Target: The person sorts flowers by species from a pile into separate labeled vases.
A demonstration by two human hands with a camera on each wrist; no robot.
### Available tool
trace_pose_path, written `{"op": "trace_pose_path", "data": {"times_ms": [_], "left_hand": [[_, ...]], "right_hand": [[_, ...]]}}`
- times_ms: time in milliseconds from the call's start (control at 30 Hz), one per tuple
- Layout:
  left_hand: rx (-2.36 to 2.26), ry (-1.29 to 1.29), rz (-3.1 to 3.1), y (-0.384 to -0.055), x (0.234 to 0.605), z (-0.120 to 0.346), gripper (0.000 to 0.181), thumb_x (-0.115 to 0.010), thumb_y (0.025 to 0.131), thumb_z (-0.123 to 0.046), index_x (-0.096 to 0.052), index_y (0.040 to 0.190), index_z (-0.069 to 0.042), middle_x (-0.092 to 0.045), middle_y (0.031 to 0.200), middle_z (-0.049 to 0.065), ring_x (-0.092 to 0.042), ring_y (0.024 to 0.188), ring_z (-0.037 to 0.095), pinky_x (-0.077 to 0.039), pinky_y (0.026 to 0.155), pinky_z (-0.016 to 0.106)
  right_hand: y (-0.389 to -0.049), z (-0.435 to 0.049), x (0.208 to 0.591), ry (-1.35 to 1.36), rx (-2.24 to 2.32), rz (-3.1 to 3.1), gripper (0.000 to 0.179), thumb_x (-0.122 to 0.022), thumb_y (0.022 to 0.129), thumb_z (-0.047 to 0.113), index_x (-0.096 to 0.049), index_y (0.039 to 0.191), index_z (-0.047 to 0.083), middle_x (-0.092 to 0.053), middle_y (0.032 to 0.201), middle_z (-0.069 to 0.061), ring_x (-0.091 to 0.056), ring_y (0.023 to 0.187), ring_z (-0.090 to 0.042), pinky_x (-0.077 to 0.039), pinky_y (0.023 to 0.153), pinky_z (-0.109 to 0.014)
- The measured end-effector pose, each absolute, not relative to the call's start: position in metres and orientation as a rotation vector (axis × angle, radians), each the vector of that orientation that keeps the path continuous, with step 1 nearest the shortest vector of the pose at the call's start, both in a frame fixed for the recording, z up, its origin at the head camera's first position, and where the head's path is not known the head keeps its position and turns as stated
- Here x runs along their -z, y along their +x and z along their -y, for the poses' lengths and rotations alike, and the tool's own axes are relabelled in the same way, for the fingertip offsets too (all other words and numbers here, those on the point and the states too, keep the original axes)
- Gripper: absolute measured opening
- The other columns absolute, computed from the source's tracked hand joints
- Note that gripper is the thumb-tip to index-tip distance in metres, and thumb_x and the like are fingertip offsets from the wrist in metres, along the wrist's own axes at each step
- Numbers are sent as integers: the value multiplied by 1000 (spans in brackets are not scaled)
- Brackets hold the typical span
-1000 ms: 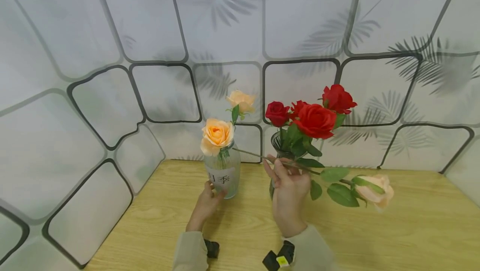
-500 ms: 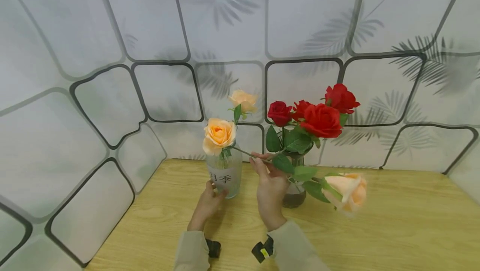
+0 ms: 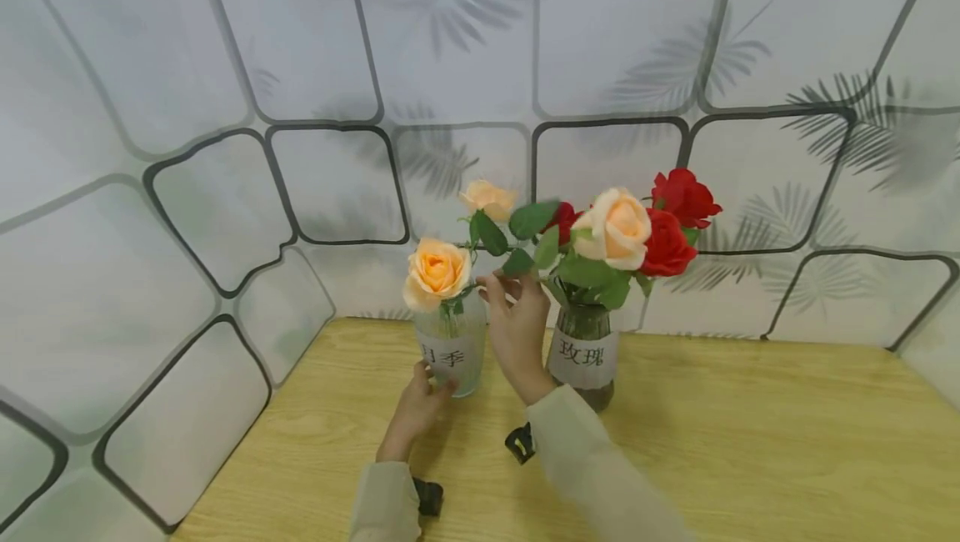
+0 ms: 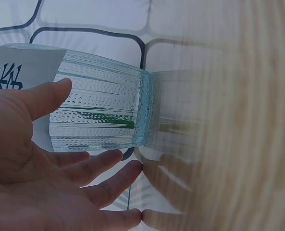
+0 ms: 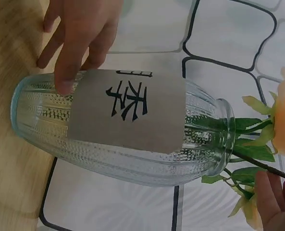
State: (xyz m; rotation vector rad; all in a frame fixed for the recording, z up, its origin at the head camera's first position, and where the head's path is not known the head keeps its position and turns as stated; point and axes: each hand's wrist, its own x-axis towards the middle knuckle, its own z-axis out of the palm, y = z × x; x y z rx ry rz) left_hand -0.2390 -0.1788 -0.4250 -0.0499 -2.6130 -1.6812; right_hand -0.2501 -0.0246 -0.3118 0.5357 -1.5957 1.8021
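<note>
My right hand [image 3: 517,317] pinches the stem of a peach rose [image 3: 615,229], whose bloom leans right in front of the red roses [image 3: 670,243]. In the right wrist view, its dark stem [image 5: 257,164] runs from the fingers to the mouth of the clear glass vase [image 5: 132,166]. How deep the stem tip sits is unclear. My left hand [image 3: 415,409] rests against the lower left of this vase, thumb on the front, fingers [image 4: 114,185] fairly straight and spread beside it. The vase has a white paper label [image 5: 128,108] and holds peach roses [image 3: 437,273].
A darker glass vase [image 3: 592,396] with a labelled front holds the red roses, close to my right forearm. Both vases stand on a wood-grain table [image 3: 750,434]. A patterned backdrop [image 3: 465,50] rises behind the table's far edge.
My right hand has moved left and up towards the clear vase. The held rose has swung from pointing low right to upright in front of the red roses. My left hand has stayed put.
</note>
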Motion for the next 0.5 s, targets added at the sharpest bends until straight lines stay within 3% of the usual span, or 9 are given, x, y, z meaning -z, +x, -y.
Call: {"op": "trace_pose_path", "data": {"times_ms": [233, 500], "left_hand": [[1673, -67, 2608, -238, 428, 180, 68, -58, 104, -19, -21, 149, 16, -34, 147, 43, -39, 131, 61, -43, 101, 66], [1662, -32, 2619, -237, 426, 180, 68, -58, 103, -21, -23, 150, 13, -36, 147, 43, -41, 131, 60, -44, 100, 66]], "right_hand": [[-264, 24, 301, 535, -1679, 1870, 9, -55, 103, 0, -59, 104, -8, -68, 94, -24, -70, 86, -37, -59, 78, -46], [-264, 13, 284, 520, -1556, 1929, 6, -53, 103, 2, -55, 101, -3, -65, 87, -21, -66, 83, -35, -54, 74, -52]]}}
